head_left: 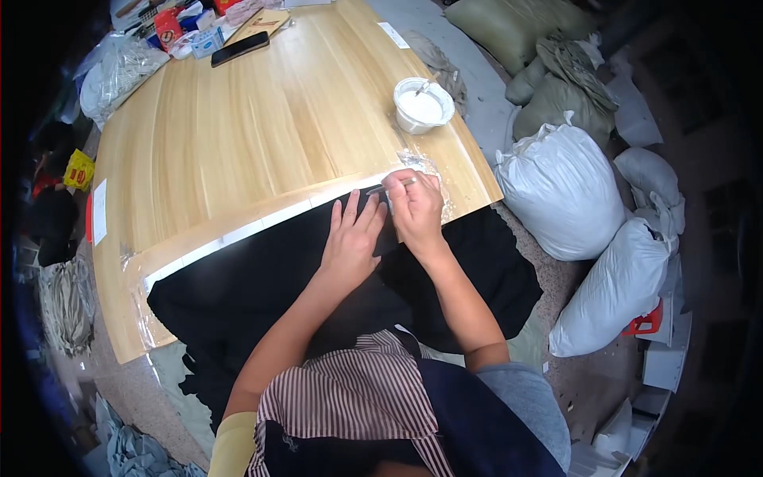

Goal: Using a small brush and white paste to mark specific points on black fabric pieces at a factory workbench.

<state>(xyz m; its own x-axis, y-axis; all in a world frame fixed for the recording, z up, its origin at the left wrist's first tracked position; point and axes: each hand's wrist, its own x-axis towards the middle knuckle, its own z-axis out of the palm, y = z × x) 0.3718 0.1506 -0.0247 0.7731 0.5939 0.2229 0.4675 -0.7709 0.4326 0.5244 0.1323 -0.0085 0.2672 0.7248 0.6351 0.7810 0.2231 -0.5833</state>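
Note:
Black fabric (238,270) lies over the near edge of the wooden table and hangs down towards me. My left hand (351,238) rests flat on it, fingers stretched out, close to the fabric's far edge. Just to the right, my right hand (415,207) pinches a thin, pen-like tool (381,189) whose tip points left, towards my left fingertips. I cannot make out its exact kind. A white strip (278,213) runs along the fabric's far edge. Beyond my right hand stands a white plastic bowl (421,119) with white paste and a small utensil in it.
On the wooden table (262,119), a phone (240,49) and small boxes sit at the far left, near a clear plastic bag (123,75). White smears mark the right corner. Stuffed white sacks (560,191) and green sacks (517,32) crowd the floor at right.

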